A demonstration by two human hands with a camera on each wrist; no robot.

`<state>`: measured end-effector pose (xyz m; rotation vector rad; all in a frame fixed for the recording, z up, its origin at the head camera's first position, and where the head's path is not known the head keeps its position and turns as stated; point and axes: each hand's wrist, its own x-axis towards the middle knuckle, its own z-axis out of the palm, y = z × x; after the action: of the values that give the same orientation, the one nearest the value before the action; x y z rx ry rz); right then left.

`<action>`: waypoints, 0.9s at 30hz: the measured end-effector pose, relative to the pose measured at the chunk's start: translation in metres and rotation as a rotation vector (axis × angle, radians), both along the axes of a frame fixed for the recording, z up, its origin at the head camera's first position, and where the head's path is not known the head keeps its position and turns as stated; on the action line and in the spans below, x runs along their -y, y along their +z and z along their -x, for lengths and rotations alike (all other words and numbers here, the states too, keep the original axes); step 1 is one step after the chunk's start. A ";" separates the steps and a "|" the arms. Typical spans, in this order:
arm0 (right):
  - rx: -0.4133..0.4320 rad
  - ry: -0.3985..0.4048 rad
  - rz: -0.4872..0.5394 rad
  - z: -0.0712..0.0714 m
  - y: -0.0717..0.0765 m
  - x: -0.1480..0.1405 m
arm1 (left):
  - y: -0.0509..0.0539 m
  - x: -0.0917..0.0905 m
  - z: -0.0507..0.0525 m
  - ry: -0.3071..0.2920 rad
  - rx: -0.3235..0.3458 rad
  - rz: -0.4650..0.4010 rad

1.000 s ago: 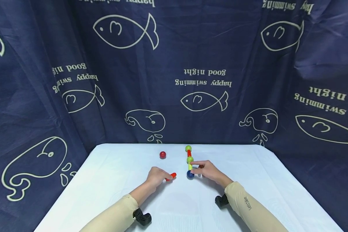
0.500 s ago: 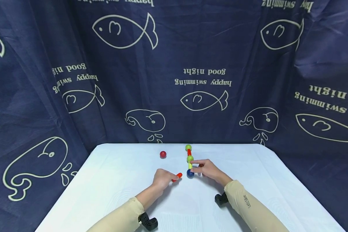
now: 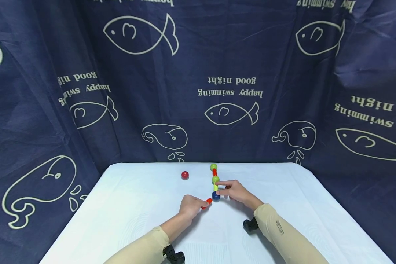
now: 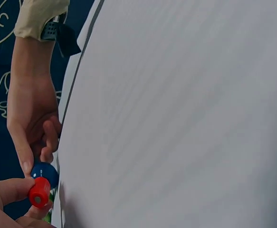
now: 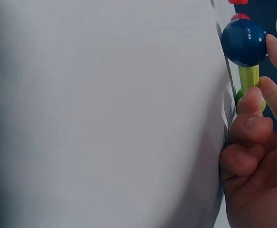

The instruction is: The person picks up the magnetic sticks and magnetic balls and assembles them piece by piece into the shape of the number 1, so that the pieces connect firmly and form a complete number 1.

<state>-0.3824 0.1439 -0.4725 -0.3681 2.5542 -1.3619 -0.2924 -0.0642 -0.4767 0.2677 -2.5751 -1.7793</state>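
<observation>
My left hand pinches a short red rod between thumb and fingers, just left of the blue ball. The left wrist view shows a small grey disc in the end of this red rod. My right hand holds the near end of a ball-and-rod chain. Its thumb touches the blue ball, while fingers lie against the yellow-green rod. Farther along the chain come a green ball, a second red rod and another green ball. Whether the held rod touches the blue ball is unclear.
A loose dark red ball lies left of the chain on the white tabletop. Behind the table hangs a dark blue curtain with fish drawings. Both wrists carry black camera mounts.
My left hand has brought the red rod rightward across the table, close up to the blue ball. The right hand keeps its hold on the chain, and the loose red ball stays put.
</observation>
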 end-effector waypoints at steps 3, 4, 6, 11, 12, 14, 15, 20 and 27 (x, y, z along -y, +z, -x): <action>0.001 0.001 -0.002 0.000 0.000 0.000 | 0.000 -0.003 0.000 0.001 -0.001 -0.002; -0.001 0.001 -0.004 0.001 0.000 0.000 | 0.000 -0.004 0.000 0.003 0.001 -0.001; 0.000 0.000 -0.008 0.001 0.000 0.000 | 0.000 -0.007 0.001 0.005 0.004 0.000; 0.003 -0.005 -0.008 0.001 -0.001 0.000 | -0.002 -0.012 0.000 -0.007 0.004 -0.005; 0.003 -0.006 -0.011 0.001 0.000 0.000 | -0.001 -0.013 0.000 -0.012 0.002 -0.008; 0.005 -0.010 -0.009 0.001 0.000 0.000 | -0.001 -0.015 -0.001 -0.020 -0.004 -0.015; 0.002 -0.011 -0.005 0.001 0.000 0.000 | -0.001 -0.016 -0.001 -0.021 -0.006 -0.017; -0.004 -0.012 -0.001 -0.001 0.000 0.000 | 0.000 -0.020 -0.002 -0.018 -0.020 -0.034; -0.005 -0.010 0.000 0.000 -0.002 0.000 | -0.001 -0.025 -0.003 -0.017 -0.015 -0.017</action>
<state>-0.3827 0.1440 -0.4746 -0.3596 2.5637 -1.3667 -0.2891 -0.0394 -0.4778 0.2325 -2.5611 -1.8030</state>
